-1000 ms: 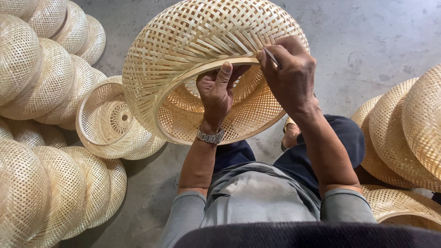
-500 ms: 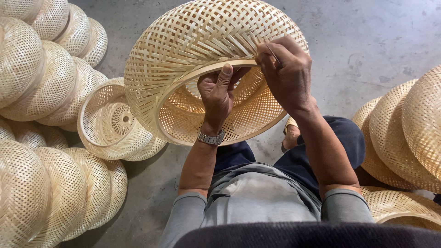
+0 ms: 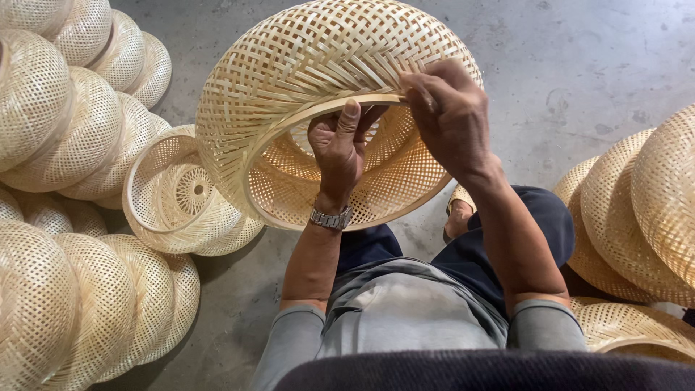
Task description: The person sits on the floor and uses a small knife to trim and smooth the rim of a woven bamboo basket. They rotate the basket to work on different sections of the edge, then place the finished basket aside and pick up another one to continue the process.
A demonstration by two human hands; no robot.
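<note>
I hold a large woven bamboo basket (image 3: 304,65) tilted in front of me, its round opening facing me. My left hand (image 3: 340,145) reaches inside the opening and grips the pale rim hoop (image 3: 289,123) from within, thumb up against it; a metal watch sits on that wrist. My right hand (image 3: 452,116) rests on the upper rim at the right, fingers pinched on the loose strip ends there. Whether it holds a small tool is hidden by the fingers.
Rows of finished woven domes (image 3: 65,137) lie stacked at the left, another row (image 3: 72,311) at lower left. One open basket (image 3: 181,195) lies beside my left arm. More baskets (image 3: 644,210) pile up at the right. Grey concrete floor (image 3: 579,65) lies beyond.
The right hand has shifted slightly left along the rim, and the thin pale piece seen by its fingers earlier is no longer visible. The basket turned a little.
</note>
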